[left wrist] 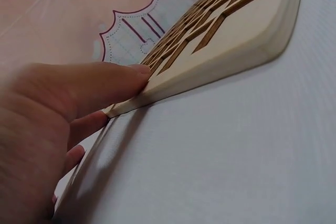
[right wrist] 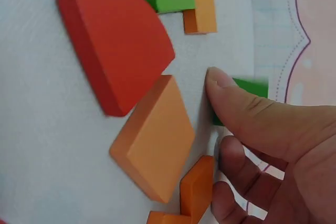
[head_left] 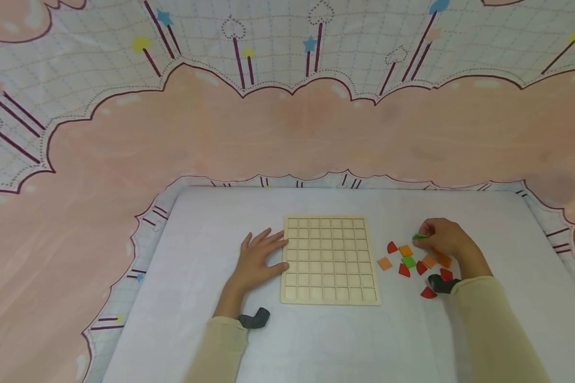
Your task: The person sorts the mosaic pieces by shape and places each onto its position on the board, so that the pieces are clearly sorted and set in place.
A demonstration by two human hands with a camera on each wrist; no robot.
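Observation:
A square wooden grid board (head_left: 331,260) lies flat, its shallow square recesses bare. My left hand (head_left: 255,260) is at its left side with fingers spread, the thumb and fingertips touching the edge. In the left wrist view, the thumb (left wrist: 113,83) rests on the board's rim. Over to the right, my right hand (head_left: 446,238) pinches a small green block (head_left: 419,235) between thumb and fingers. The right wrist view shows this block partly hidden behind the thumb (right wrist: 247,100). Just below that hand are loose blocks, including a pale orange one (right wrist: 155,137).
Right of the board are scattered red quarter-round blocks (head_left: 392,247), orange square blocks (head_left: 385,263) and another green block (head_left: 409,261). Everything lies on a white tabletop (head_left: 326,346). A patterned pink cloth (head_left: 316,138) extends beyond the table's far edge.

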